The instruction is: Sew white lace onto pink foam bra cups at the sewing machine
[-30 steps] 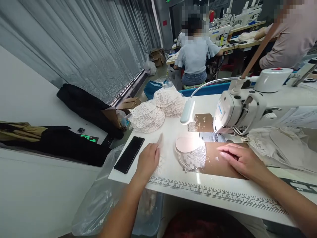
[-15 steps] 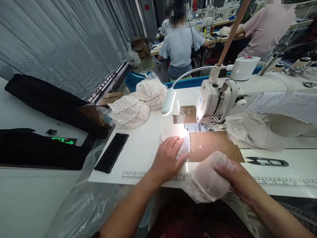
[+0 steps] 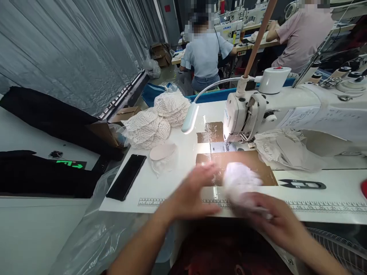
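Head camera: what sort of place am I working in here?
Most likely a garment sewing workshop: an industrial sewing machine on the white table, stacks of lace pieces, and other people seated at more machines behind.

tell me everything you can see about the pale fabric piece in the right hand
The pale fabric piece is whitish pink, soft and rounded like a cup, with what looks like a lacy texture, though motion blur hides the detail. The right hand grips its near edge and holds it at the front of the white table, over the brown sheet in front of the sewing machine. The left hand is open just to its left; whether they touch cannot be told.
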Motion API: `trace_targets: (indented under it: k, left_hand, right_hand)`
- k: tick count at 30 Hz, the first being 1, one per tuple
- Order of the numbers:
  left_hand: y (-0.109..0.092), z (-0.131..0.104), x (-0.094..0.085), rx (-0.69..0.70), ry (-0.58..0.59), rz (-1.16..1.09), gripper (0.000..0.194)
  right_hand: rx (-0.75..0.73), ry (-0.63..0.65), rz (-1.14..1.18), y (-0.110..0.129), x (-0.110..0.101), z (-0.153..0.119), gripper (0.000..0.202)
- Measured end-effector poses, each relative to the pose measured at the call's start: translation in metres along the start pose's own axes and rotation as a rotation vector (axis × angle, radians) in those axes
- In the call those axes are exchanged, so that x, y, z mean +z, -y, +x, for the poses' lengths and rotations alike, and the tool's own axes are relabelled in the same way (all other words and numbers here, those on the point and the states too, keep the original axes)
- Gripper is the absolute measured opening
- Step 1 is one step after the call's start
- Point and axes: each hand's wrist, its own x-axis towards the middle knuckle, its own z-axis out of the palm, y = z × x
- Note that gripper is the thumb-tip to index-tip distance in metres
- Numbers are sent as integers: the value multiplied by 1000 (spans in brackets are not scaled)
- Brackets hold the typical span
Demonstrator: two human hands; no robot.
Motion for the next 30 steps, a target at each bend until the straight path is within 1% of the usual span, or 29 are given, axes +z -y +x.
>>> trace_targets:
  k: [1,2,3,4,5,7,8,9,10,11,12,13,14,15,16,17,18,19,20,23,24,25,27,28,29,30]
  left_hand:
    - [-11,4,7,60,138,-181,76]
    - [-19,7,14,88,211,-313,71]
    - [-22,8,20,74,216,-391,62]
    - [-21,8,24,39,185,-418,50]
    - [-17,7,27,-17,111,-396,38]
    - [-3,1,27,-163,-87,-269,18]
    - [3,-3,27,-234,-174,-215,12]
    - [7,-7,26,-293,-234,-207,11]
    - [8,-9,25,-329,-254,-267,16]
    - [6,-11,26,-334,-228,-394,22]
    - [2,-12,27,-303,-160,-574,28]
    - [-3,-11,29,-241,-60,-774,36]
    - [-10,-11,32,-160,59,-960,49]
    - [-15,-10,34,-78,174,-1109,70]
    - [-19,-9,37,-18,272,-1206,95]
    - [-22,-9,38,18,350,-1258,116]
    - [-22,-10,39,23,395,-1278,127]
    - [-20,-12,39,-5,393,-1274,129]
    - [-17,-14,39,-58,337,-1248,124]
    - [-6,-18,37,-264,-13,-1075,98]
    - [-4,-17,37,-320,-84,-1028,93]
    - [-4,-16,36,-350,-95,-1012,90]
    - [-6,-11,36,-344,-2,-1056,77]
    - [-7,-9,37,-333,42,-1086,65]
    - [-9,-8,37,-331,50,-1103,52]
    - [-10,-7,38,-351,31,-1104,39]
  right_hand:
    - [-22,57,22,0,9,10,15]
    - [-34,88,37,0,16,18,16]
    - [-43,84,29,1,18,24,16]
    - [-47,30,-11,3,17,27,15]
    - [-57,-47,-74,3,13,29,13]
    - [-81,-227,-189,3,0,28,8]
    - [-82,-310,-225,2,-6,27,8]
    - [-69,-386,-247,2,-10,26,8]
    - [-46,-440,-255,1,-12,25,8]
    - [-5,-452,-242,0,-12,26,7]
    - [53,-414,-199,-1,-10,28,6]
    - [122,-330,-119,-2,-5,30,8]
    - [193,-207,-3,-3,0,32,11]
    - [261,-73,139,-5,6,34,14]
    - [324,46,287,-7,11,35,18]
    - [372,131,422,-10,16,35,22]
    - [402,176,530,-13,20,35,24]
    - [419,194,605,-15,23,35,24]
    - [425,202,652,-17,25,34,22]
    - [394,245,689,-16,25,34,17]
    - [381,273,693,-14,24,35,17]
    - [371,300,701,-12,23,35,17]
    - [360,316,740,-9,22,37,15]
    - [369,294,768,-9,22,37,14]
    - [385,255,793,-9,22,37,15]
    - [403,201,813,-10,23,37,17]
